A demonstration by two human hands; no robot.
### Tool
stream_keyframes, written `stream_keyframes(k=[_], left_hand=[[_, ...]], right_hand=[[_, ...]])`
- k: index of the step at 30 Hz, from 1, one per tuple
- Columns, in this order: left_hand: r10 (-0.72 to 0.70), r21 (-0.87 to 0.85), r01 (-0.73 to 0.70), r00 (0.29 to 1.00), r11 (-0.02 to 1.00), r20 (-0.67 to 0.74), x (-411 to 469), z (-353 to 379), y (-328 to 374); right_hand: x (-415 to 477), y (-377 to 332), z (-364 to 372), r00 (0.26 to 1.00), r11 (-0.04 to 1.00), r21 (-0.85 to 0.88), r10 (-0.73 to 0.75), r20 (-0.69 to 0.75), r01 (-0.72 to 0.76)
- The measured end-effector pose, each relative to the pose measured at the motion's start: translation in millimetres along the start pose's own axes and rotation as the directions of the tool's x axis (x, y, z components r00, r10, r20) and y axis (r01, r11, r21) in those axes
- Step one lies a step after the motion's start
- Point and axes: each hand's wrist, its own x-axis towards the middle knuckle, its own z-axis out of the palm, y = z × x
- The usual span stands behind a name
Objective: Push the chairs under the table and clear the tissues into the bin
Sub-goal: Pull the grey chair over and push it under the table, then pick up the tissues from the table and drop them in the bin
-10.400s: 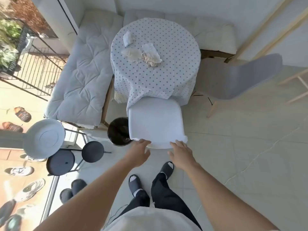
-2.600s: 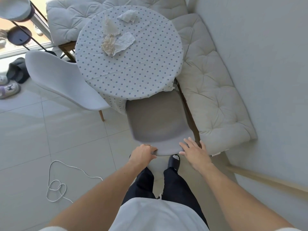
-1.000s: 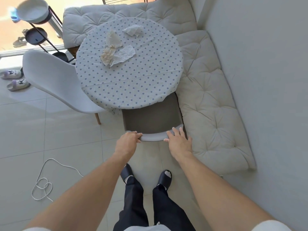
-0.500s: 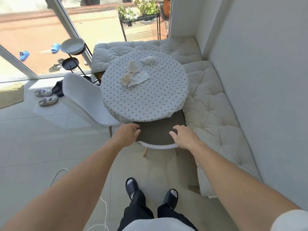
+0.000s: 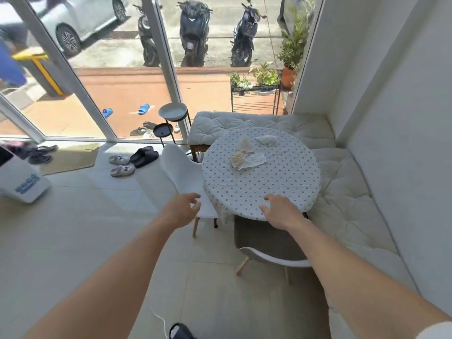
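- Reaching forward with both arms, the left hand (image 5: pixel 182 211) is hanging empty with fingers loosely spread in front of the white chair (image 5: pixel 182 174)
- Hovering over the near edge of the table (image 5: pixel 281 182), the right hand (image 5: pixel 281 211) is open, fingers splayed, gripping nothing
- Sitting under the table edge, the grey chair (image 5: pixel 266 241) is tucked partway in, below the right hand
- Lying on the far half of the table, the tissues (image 5: pixel 247 157) are crumpled, well apart from both hands

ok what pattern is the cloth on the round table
White round tablecloth with small blue ring-shaped dots all over, clearest in the head view.
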Motion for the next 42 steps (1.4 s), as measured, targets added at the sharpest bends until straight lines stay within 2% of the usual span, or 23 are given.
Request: stream_keyframes(k=[10,19,29,33,38,42], left_hand=[[-0.022,-0.062,0.013,0.989,0.998,-0.145,19,-139,-152],[-0.042,-0.091,0.027,0.985,0.995,-0.167,38,-213,-268],[0.0,-0.06,-0.007,0.993,0.998,-0.116,121,-259,-309],[0.023,-0.033,-0.025,0.998,0.999,-0.066,174,-273,-310],[0.044,0.024,-0.043,0.999,0.999,-0.005,245,-292,-309],[0.071,0.035,-0.071,0.997,0.997,0.012,317,-310,-303]], right_hand=[[49,-174,-3,0.995,0.999,0.016,-0.035,-0.089,0.036],[94,-288,22,0.992,0.999,0.016,-0.042,-0.119,0.044],[179,-323,37,0.996,0.999,0.029,0.034,-0.081,-0.032],[225,-324,43,0.995,0.996,0.015,0.083,-0.057,-0.083],[284,-320,45,0.985,0.982,0.078,0.175,0.001,-0.175],[324,-318,29,0.974,0.967,0.127,0.224,-0.013,-0.221]])
